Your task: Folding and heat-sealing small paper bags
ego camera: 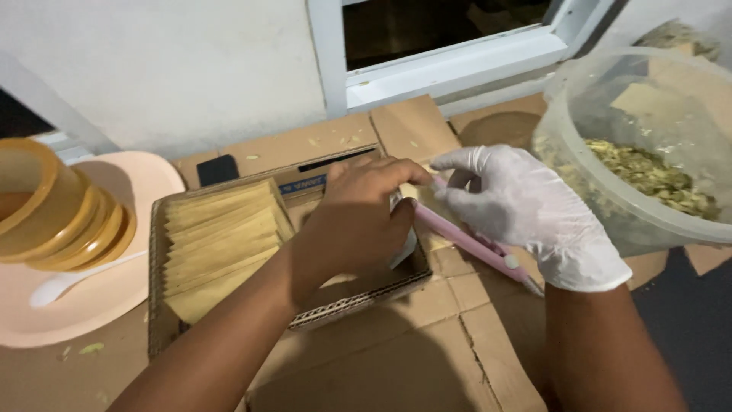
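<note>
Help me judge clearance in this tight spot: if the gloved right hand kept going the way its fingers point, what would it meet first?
The right hand points leftward, so its fingers would probably meet the bare left hand first; they look almost touching already, though depth is unclear. Beyond lies the cardboard tray of brown packets.

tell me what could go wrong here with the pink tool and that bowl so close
1. The bare left hand holds a small packet right beside the pink tool in the gloved right hand; if its tip is hot or sharp, the bare fingers could be hurt.
2. The clear bowl of dried leaves sits close by the right wrist; a quick move might knock it.
</note>
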